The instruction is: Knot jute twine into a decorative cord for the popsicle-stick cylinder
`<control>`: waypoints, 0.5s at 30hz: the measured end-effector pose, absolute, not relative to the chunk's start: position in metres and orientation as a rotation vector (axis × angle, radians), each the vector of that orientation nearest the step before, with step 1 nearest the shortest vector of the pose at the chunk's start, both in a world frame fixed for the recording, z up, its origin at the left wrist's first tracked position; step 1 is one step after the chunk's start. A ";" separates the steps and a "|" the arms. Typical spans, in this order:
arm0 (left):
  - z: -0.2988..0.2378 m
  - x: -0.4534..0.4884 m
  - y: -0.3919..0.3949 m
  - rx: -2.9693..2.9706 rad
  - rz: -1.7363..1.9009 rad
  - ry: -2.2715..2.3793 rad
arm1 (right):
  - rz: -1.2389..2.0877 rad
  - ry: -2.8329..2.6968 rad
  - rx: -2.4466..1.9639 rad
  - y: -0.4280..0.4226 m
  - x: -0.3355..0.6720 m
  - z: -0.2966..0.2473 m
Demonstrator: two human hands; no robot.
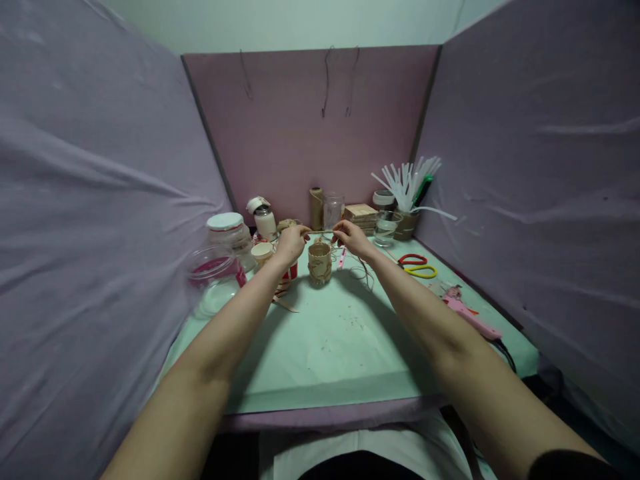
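Observation:
A length of thin brown twine (320,232) is stretched level between my hands above the table. My left hand (294,241) pinches one end of the stretch, fingers closed. The other end is pinched by my right hand (351,238), and loose twine (367,275) trails below it to the tabletop. Just below and between the hands stands a small tan-wrapped jar (319,265), upright, with its mouth facing up. A pink cutter-like tool (342,258) lies right of the jar.
Large clear jars (215,270) and a paper cup (263,251) stand left. Scissors with red and yellow handles (419,265) and a pink glue gun (470,315) lie right. Behind are a brown roll (316,208), stacked wooden squares (361,215) and a pot of white sticks (406,223).

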State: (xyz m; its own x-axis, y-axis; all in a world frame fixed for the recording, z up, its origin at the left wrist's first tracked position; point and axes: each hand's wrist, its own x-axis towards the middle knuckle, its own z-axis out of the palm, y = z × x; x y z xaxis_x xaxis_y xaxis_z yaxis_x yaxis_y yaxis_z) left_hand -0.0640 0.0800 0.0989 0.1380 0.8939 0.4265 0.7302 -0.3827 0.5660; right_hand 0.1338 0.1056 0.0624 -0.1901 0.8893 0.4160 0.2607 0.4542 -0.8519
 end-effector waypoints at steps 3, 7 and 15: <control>0.086 -0.066 0.083 2.230 1.062 1.726 | 0.657 -1.703 -1.095 0.118 0.124 0.055; 0.077 -0.069 0.082 2.404 0.977 1.851 | 0.547 -1.760 -1.168 0.124 0.117 0.050; 0.071 -0.068 0.066 2.524 0.841 1.897 | 0.648 -1.775 -1.174 0.111 0.122 0.041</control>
